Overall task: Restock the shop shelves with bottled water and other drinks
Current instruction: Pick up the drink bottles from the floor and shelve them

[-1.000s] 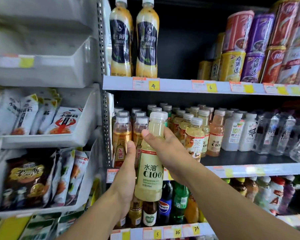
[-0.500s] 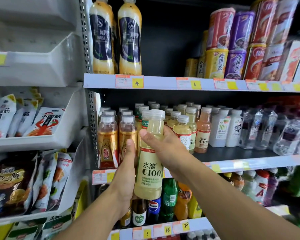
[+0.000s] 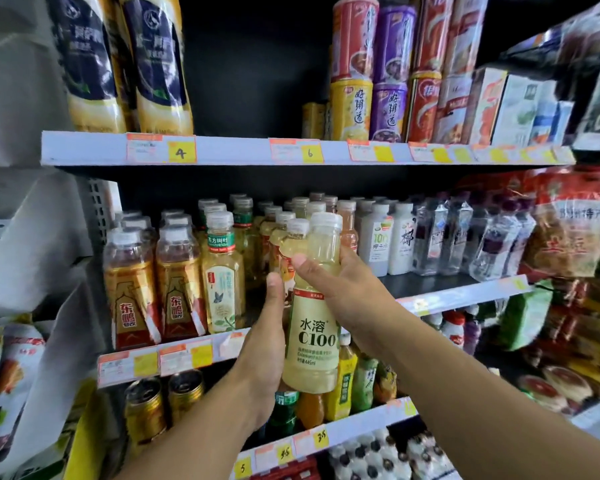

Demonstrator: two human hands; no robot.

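- Shifted rightward along the middle shelf (image 3: 458, 294) since a second ago, toward the matching pale bottles (image 3: 293, 244) mid-row.
- Held upright before the front edge, C100 bottle (image 3: 314, 327), not yet set down.
- Cupped round its lower body for support, left hand (image 3: 262, 355); clasped at the shoulder to steer, right hand (image 3: 343, 289).
- Probably bound for the front of its row, label facing out.

On the pale yellow bottle (image 3: 312, 327) I read "水溶 C100" and, smaller, "445ml". The amber bottles (image 3: 132, 306) beside it carry "东鹏". A white bottle (image 3: 378, 237) shows "100". Yellow price tags read "4" (image 3: 181, 153) and "6" (image 3: 310, 152) on the upper shelf edge, and "5" (image 3: 242, 467) and "3.5" (image 3: 321, 438) on the lowest.
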